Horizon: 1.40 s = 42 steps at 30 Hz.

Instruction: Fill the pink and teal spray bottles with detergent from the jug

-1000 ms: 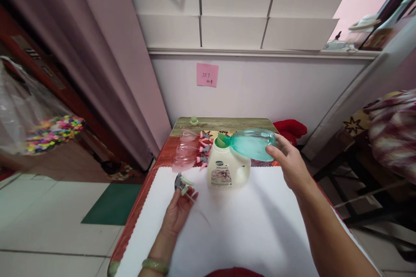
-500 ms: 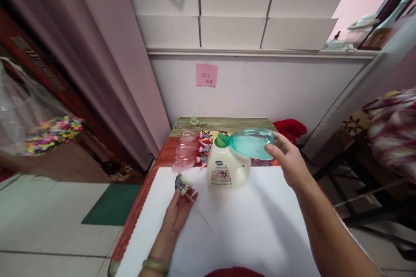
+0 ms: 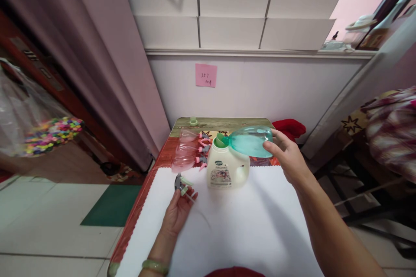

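Note:
My right hand point(image 3: 287, 158) grips a translucent teal bottle point(image 3: 248, 140) by its base, tipped on its side. The bottle's mouth rests in a green funnel point(image 3: 221, 140) set in the neck of a cream detergent jug point(image 3: 227, 168). My left hand point(image 3: 178, 212) lies on the white cloth and pinches a grey and green spray trigger head point(image 3: 182, 183) with its thin tube. A green bangle point(image 3: 155, 265) is on that wrist.
Pink spray bottles point(image 3: 188, 151) with pink triggers lie left of the jug. A small green cap point(image 3: 193, 120) sits at the table's far edge point(image 3: 224, 122). A pink sticky note point(image 3: 206, 75) is on the wall. A red cloth point(image 3: 289, 127) lies right of the table.
The teal bottle and my right hand have shifted slightly left and up. My left hand has stayed where it was.

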{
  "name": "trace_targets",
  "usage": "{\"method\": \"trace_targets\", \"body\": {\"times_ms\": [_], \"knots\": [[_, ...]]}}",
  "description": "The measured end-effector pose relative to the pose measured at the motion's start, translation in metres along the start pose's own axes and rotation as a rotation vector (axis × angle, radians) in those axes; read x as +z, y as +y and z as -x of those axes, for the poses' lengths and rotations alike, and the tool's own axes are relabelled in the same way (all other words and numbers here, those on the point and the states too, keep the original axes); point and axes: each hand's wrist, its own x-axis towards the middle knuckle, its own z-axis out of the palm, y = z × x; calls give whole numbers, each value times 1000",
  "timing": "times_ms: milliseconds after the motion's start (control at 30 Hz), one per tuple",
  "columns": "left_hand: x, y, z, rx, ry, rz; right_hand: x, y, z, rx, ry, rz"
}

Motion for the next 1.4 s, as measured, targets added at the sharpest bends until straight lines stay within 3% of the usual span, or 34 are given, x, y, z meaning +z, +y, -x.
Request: {"method": "trace_targets", "body": {"times_ms": [933, 1400], "knots": [[3, 0, 0, 10, 48, -9, -3, -16, -10, -26, 25, 233], [5, 0, 1, 10, 53, -6, -2, -28, -19, -75, -22, 305]]}}
